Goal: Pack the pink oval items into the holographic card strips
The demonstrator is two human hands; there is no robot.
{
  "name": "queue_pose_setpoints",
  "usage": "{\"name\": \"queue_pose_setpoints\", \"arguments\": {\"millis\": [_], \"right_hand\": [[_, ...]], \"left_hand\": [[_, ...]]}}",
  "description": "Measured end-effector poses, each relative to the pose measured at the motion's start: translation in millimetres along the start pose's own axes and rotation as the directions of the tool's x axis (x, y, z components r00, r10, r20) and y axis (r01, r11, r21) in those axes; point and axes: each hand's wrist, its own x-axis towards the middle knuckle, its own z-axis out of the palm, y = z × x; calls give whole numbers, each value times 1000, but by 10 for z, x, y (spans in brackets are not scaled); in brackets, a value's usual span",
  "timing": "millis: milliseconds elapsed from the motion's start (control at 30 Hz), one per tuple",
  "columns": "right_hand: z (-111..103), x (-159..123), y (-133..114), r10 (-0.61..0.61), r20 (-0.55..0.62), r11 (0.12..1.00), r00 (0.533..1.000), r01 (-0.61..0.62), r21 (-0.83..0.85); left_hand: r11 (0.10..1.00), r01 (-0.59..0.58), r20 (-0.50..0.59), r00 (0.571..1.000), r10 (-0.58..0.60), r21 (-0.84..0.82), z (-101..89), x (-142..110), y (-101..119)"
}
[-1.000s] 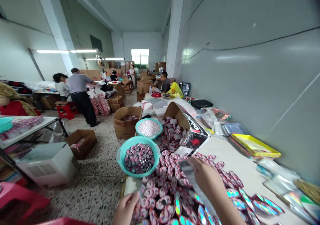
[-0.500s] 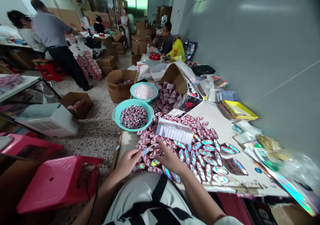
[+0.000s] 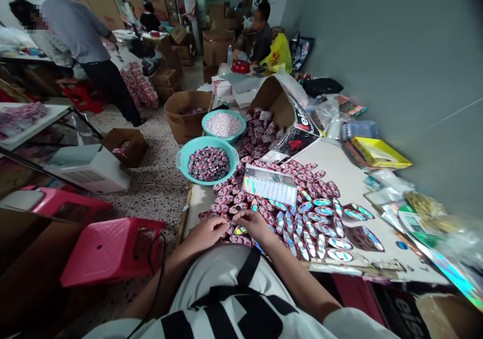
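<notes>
My left hand point(image 3: 212, 229) and my right hand point(image 3: 253, 225) meet close in front of my body, over the near left part of the table. Both have thumb and fingers pinched together, their tips almost touching. Whatever sits between them is too small to make out. Around and beyond them lie many small oval pink-and-silver pieces point(image 3: 320, 228), several with shiny rainbow faces. A sheet with rows of pale strips point(image 3: 269, 185) rests on top of these pieces.
A turquoise basin point(image 3: 180, 159) holds round pink-and-dark pieces; another basin point(image 3: 244, 128) behind it holds small white ones. An open carton point(image 3: 269, 95) lies tipped, pieces spilling out. A yellow tray point(image 3: 381, 153) is by the wall. Left stands a pink stool point(image 3: 113, 248). Several people are farther back.
My right hand, with fingers spread before, has closed into a pinch and come to the left fingertips. The small shiny strip in my left fingers no longer shows. The view has tilted down.
</notes>
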Motion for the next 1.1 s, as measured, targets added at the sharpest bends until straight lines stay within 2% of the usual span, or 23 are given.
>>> {"name": "queue_pose_setpoints", "arguments": {"millis": [67,200,267,400,500,600,700,833,1100], "right_hand": [[-20,-13,15,12,-14,1000,1000,-13,-18],[-68,-1,72,8,-62,996,998,-13,-86],[-114,28,97,-21,-88,981,996,3,-193],[-260,114,120,-56,-144,902,988,-12,-431],[-360,176,142,-39,-201,840,979,-77,-537],[-406,229,183,-37,-255,753,966,-141,-643],[-409,291,241,-33,-280,703,960,-176,-689],[-376,369,319,-30,-284,644,958,-199,-738],[-309,363,362,-119,-231,559,966,-127,-819]], "left_hand": [[999,-19,-51,998,21,42,41,21,-44],[990,-36,-222,973,65,134,128,119,-107],[992,-4,-200,979,29,125,178,183,-122],[996,86,-70,994,-84,31,291,319,-142],[990,144,-120,982,-144,-11,364,455,-167],[968,228,-133,968,-213,105,413,616,-176],[946,253,-127,965,-231,203,447,728,-155],[931,256,-153,963,-222,261,476,741,-127],[865,329,-158,944,-290,379,454,712,-120]]}}
